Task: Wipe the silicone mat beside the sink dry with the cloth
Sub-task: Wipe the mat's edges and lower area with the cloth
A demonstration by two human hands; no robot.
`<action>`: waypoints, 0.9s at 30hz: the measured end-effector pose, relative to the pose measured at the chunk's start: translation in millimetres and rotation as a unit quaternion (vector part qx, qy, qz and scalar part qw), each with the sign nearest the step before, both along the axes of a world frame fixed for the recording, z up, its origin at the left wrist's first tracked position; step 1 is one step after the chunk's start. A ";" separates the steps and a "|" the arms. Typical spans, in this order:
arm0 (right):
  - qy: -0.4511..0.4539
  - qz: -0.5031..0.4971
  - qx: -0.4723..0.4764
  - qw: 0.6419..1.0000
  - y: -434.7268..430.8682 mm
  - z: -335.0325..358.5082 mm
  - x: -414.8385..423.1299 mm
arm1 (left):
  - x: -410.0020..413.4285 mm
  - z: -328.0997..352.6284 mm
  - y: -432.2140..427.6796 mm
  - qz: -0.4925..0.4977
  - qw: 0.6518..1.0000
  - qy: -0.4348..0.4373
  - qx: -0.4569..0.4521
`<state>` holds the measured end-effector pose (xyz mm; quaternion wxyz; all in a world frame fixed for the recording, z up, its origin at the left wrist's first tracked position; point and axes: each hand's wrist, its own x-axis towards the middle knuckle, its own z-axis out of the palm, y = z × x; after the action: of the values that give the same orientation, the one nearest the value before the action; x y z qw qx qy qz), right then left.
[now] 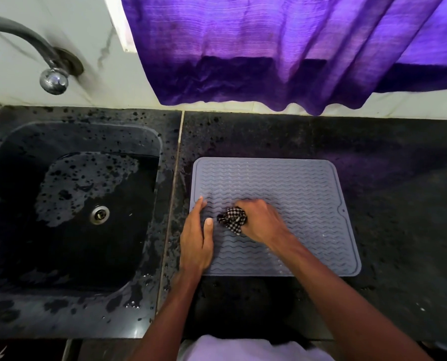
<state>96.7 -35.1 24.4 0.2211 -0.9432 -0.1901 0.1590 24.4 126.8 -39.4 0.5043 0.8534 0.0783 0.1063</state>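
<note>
**Grey silicone mat (295,183) mid-wipe beside the sink (22,165)**

The right hand (262,221) grips the bunched checked cloth (234,219) and presses it onto the mat's near-left part. The left hand (195,241) lies flat with its fingers straight, pinning the mat's left edge to the black counter (399,204). Wiping looks underway. Droplets seem to glint near the front edge, so the next strokes should sweep there, then rightward.

The mat (290,183) looks like matt grey silicone, ribbed with wavy ridges; the cloth (234,219) is a woven black-and-white check. The counter (386,204) and sink (68,142) are dark speckled stone, wet and glossy in patches. The tap (53,80) is shiny metal, the curtain (282,48) thin purple fabric.
</note>
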 end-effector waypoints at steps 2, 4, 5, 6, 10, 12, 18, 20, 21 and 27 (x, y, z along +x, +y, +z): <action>0.015 -0.005 -0.006 1.000 -15.1 1.9 1.6 | -0.4 1.3 0.0 0.002 1.000 0.003 0.005; 0.024 -0.018 -0.010 0.999 -31.3 3.7 3.5 | -0.2 2.2 0.3 0.002 1.000 0.005 0.008; 0.025 -0.025 -0.012 0.999 -39.3 3.6 4.3 | -0.1 2.0 0.6 0.002 1.000 0.007 0.009; 0.026 -0.035 -0.019 0.999 -46.3 4.8 4.7 | -0.3 1.8 0.8 0.001 1.000 0.007 0.010; 0.040 -0.070 -0.035 0.996 -72.5 7.6 5.9 | 0.0 0.7 0.5 0.002 1.000 0.012 0.014; 0.040 -0.093 -0.035 0.994 -85.1 8.5 4.8 | -0.1 0.3 0.2 0.003 1.000 0.013 0.017; 0.018 -0.136 -0.068 0.988 -114.2 9.3 0.3 | 1.4 -2.9 -2.4 -0.009 0.997 0.026 0.078; 0.002 -0.140 -0.080 0.987 -112.5 11.5 -1.9 | 2.8 -7.5 -4.9 -0.022 0.992 0.025 0.125; -0.011 -0.147 -0.069 0.987 -109.0 12.1 -2.5 | 3.3 -9.7 -5.8 -0.031 0.989 0.024 0.146; -0.020 -0.120 0.032 0.992 -73.2 4.7 -5.3 | 4.5 -13.9 -6.8 -0.061 0.978 0.021 0.196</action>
<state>91.3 -108.3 29.1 0.2651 -0.9545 -0.0849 0.1065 28.9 120.0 -53.3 0.3306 0.9410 0.0145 0.0710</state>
